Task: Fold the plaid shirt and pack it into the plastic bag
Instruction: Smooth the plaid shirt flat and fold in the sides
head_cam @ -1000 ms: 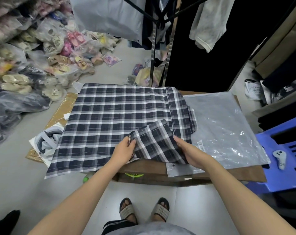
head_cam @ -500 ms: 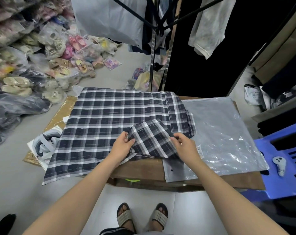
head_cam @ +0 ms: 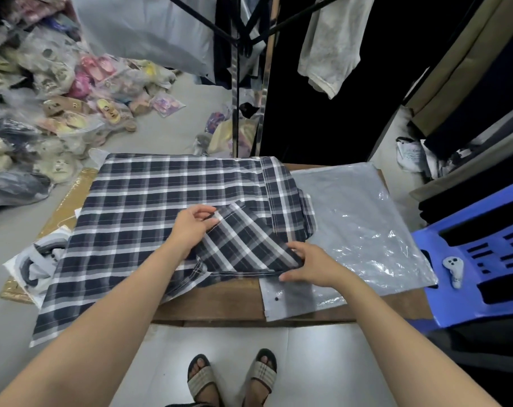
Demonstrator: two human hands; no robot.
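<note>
While both bare forearms reach forward from the bottom of the view, the left hand (head_cam: 192,227) bends at the wrist and pinches the hemmed edge of the folded-over sleeve (head_cam: 246,245), its thumb and fingertips closed together on the cloth. The right hand (head_cam: 311,264) lies lower and flatter, its grip spread, fingers pressing the near right corner of that sleeve fold with the thumb at its bottom edge; whether it actually clasps the fabric I cannot tell. Beneath the sleeve, the plaid shirt (head_cam: 149,207) is spread flat on the brown cardboard tabletop (head_cam: 220,301), its left part hanging past the near edge. Just beside it on the right, touching the shirt's edge, lies the clear plastic bag (head_cam: 361,224), flat, with its near end under the right wrist. Further right stands a blue plastic chair (head_cam: 490,259) carrying a small grey controller (head_cam: 454,267). Bagged slippers (head_cam: 58,113) are heaped on the floor at far left.
</note>
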